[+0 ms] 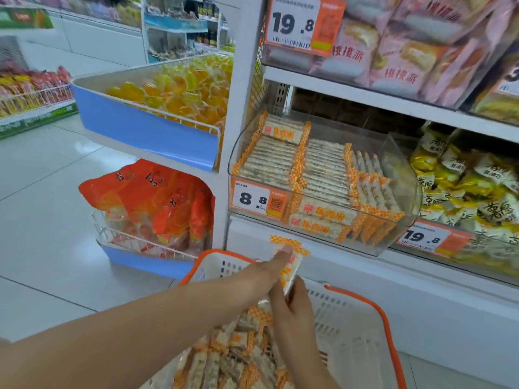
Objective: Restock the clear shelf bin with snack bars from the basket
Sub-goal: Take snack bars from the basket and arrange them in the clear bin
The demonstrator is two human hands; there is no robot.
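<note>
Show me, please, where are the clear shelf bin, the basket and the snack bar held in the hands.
clear shelf bin [404,175]: head view, right clear wall.
basket [376,307]: head view, orange rim.
snack bar [293,262]: head view, wrapper middle.

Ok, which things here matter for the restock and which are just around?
Job: snack bars held by left hand and right hand; basket; clear shelf bin.
Just around: orange bags; yellow sweets bin; pink packs.

bright even store light, glare on floor [56,169], soft blur, wide-angle edge bending
</note>
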